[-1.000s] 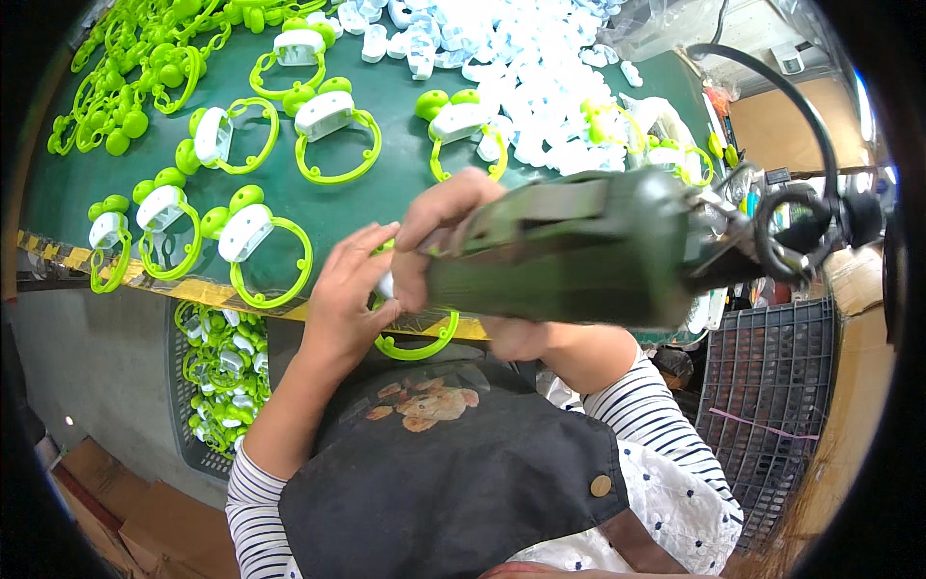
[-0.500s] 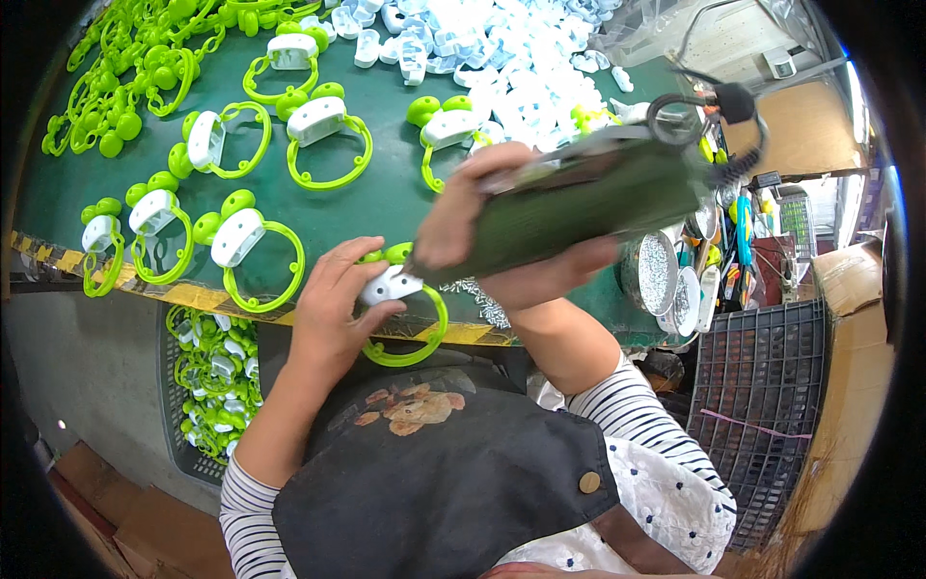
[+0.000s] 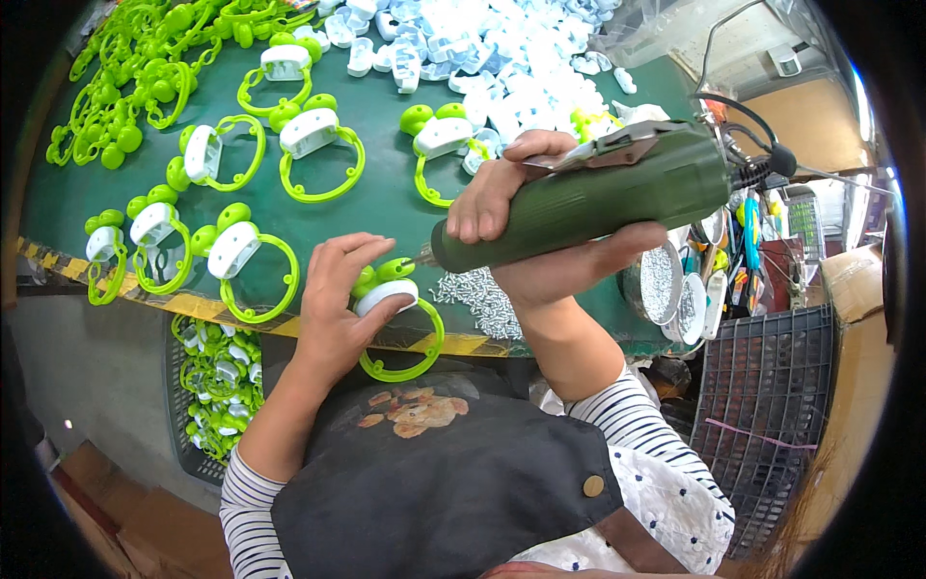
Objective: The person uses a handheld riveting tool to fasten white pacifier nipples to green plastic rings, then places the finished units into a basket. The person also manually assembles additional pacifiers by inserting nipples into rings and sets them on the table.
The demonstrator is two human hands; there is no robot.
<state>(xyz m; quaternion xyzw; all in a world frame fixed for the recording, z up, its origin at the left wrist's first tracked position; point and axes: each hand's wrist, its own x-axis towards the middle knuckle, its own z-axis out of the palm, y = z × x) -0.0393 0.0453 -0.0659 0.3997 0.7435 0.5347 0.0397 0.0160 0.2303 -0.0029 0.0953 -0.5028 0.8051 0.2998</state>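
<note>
My left hand [image 3: 338, 304] pinches a green ring piece [image 3: 390, 292] with a white block and green rounded knobs, near the table's front edge. Its green ring hangs out over the striped edge. In my right hand [image 3: 569, 265] is a green electric screwdriver [image 3: 608, 188], held almost level with fingers over its top and thumb beneath. The bit points left and reaches the green knob of the piece; whether it touches a screw there is too small to tell. Below the tool's nose lies a heap of small silver screws [image 3: 480, 301].
More ring pieces [image 3: 237, 253] stand on the green table [image 3: 376, 207] at left and centre. Green parts [image 3: 125, 96] and white shells [image 3: 463, 48] are heaped at the back. Round dishes of screws [image 3: 656, 285] sit right; a crate of finished-looking pieces [image 3: 220, 386] stands low left.
My left hand has tilted the ring piece, so its knobs now face the bit instead of the white face with holes. The screwdriver has shifted slightly right, uncovering more of the screw heap.
</note>
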